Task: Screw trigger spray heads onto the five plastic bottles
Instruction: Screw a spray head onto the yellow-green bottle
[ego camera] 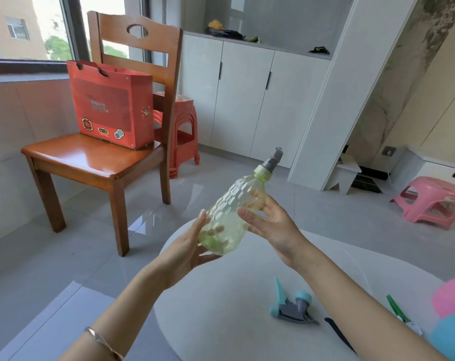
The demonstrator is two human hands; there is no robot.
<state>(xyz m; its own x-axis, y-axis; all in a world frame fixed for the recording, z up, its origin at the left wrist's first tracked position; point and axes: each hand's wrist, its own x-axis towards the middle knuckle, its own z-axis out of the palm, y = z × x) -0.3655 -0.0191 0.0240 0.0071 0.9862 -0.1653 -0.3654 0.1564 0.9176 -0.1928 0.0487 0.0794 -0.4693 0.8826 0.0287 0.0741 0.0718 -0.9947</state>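
Note:
I hold a clear yellow-green dimpled bottle (229, 212) up over the far edge of the white table (221, 295), tilted with its neck up and to the right. A grey spray head (273, 158) with a yellow-green collar sits on its neck. My left hand (187, 246) grips the bottle's base from below. My right hand (268, 220) holds its body from the right, fingers curled behind it. A loose teal and grey trigger head (292, 304) lies on the table below my right forearm. At the right edge a pink bottle (453, 295) and a blue bottle (453, 334) are partly cut off.
A green trigger piece (397, 308) and a black strip (338, 334) lie near the right forearm. A wooden chair (99, 157) with a red paper bag (112, 105) stands at left. Red stools (184, 136), white cabinets (247, 100) and a pink stool (432, 201) lie beyond.

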